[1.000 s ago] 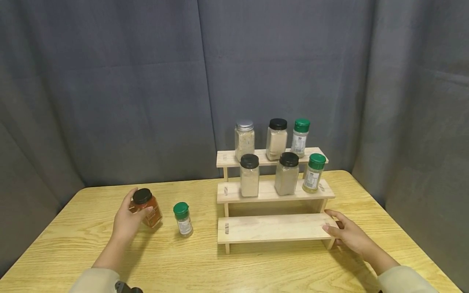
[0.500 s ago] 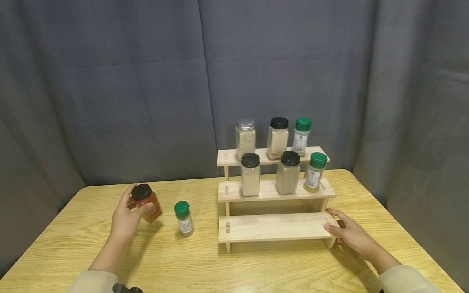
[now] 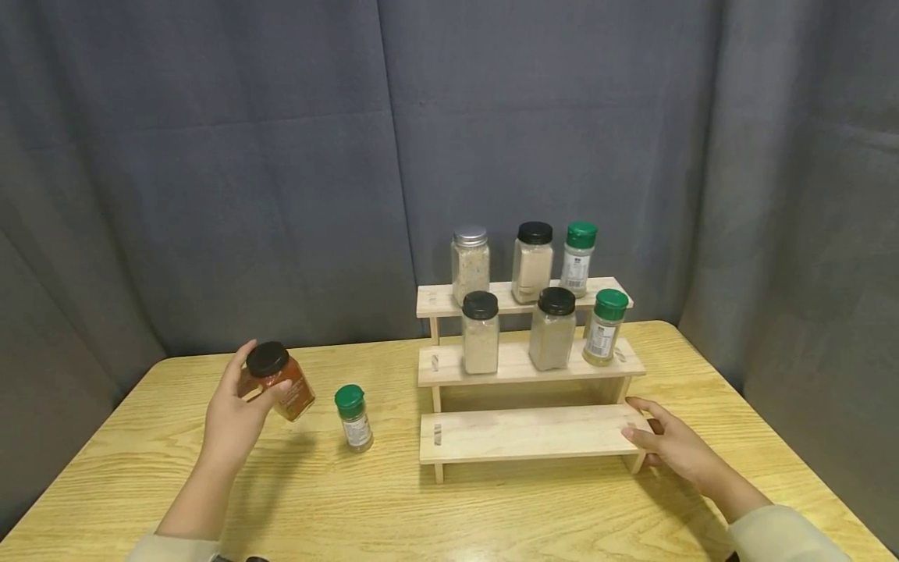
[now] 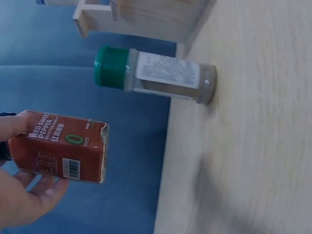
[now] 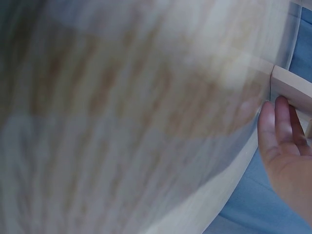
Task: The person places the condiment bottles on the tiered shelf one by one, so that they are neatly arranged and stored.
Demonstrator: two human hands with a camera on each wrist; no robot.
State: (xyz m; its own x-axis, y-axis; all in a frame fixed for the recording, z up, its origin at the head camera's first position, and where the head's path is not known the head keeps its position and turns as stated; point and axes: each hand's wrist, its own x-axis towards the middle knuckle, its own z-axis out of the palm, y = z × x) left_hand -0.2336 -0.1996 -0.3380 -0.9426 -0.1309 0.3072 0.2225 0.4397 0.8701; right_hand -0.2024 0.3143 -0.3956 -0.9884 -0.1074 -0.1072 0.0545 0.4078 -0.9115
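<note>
My left hand [image 3: 232,421] grips a square jar of red sweet pepper powder [image 3: 293,390] with a black lid, tilted and held above the table. In the left wrist view the label on the red pepper jar [image 4: 63,146] reads "Red Sweet Pepper". Just right of it a small green-capped spice shaker [image 3: 357,425] stands upright on the table. My right hand [image 3: 677,449] holds the right end of a three-tier wooden spice rack [image 3: 527,433], thumb on the lowest shelf and fingers at its side. In the right wrist view, fingers [image 5: 282,124] touch the wood.
Three jars stand on the top shelf: a silver-lidded jar [image 3: 470,269], a black-lidded jar [image 3: 532,269] and a green-capped shaker [image 3: 577,261]. The middle shelf bears two black-lidded jars [image 3: 481,339] and a green-capped shaker [image 3: 602,332]. Grey curtains [image 3: 281,195] surround the table [image 3: 337,515].
My left hand has raised the red pepper jar from the table and moved slightly left, the jar tilting more. My right hand stays on the rack.
</note>
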